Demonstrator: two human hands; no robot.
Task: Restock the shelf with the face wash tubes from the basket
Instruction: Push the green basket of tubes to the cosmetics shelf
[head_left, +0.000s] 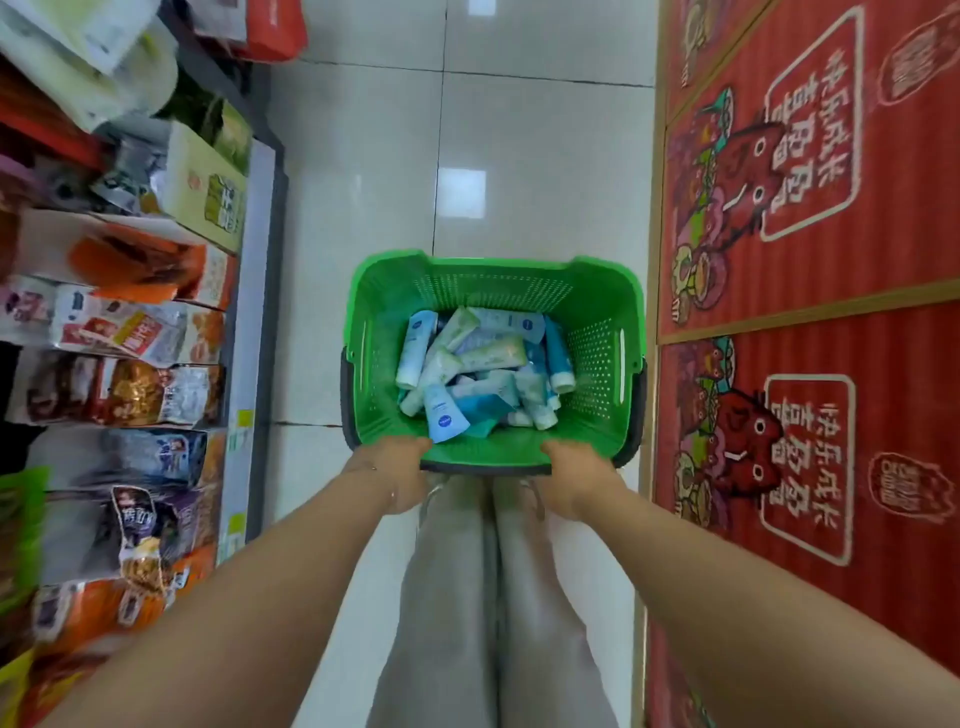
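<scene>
Hauling stage: full basket, nothing shelved yet

Both hands, left hand (395, 475) and right hand (576, 478), are clamped on the near rim of the green basket (363, 312), one at each near corner. The face wash tubes (483, 369) are all in a loose jumble on the basket's bottom. Left of the basket is a shelf (260, 234) packed with snack bags, right of it a red printed panel (831, 260), and beyond it bare tiled floor (519, 130). My read is this is the carry-to-the-spot step, since no face wash section shows anywhere near the basket. The next move needs finding that shelf, parking the basket, then freeing a hand to grab a tube.
</scene>
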